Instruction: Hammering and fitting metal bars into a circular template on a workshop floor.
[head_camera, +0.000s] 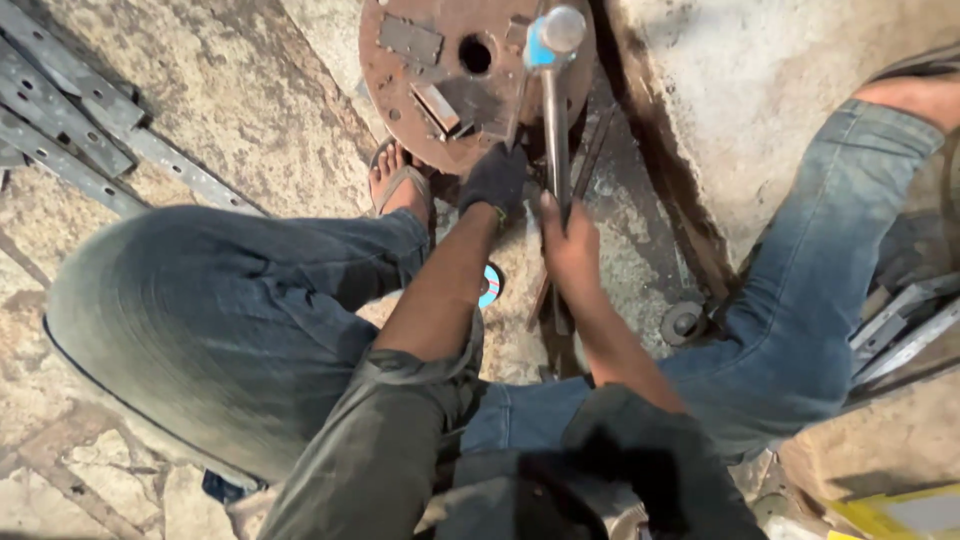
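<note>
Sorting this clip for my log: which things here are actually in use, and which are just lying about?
In use:
hammer, gripped by the right hand
rusty disc, with the gloved left hand at its edge

Lying about:
perforated strips on the floor, far left
metal bars, far right
round blue disc under the left forearm
small round metal part by the right knee
</note>
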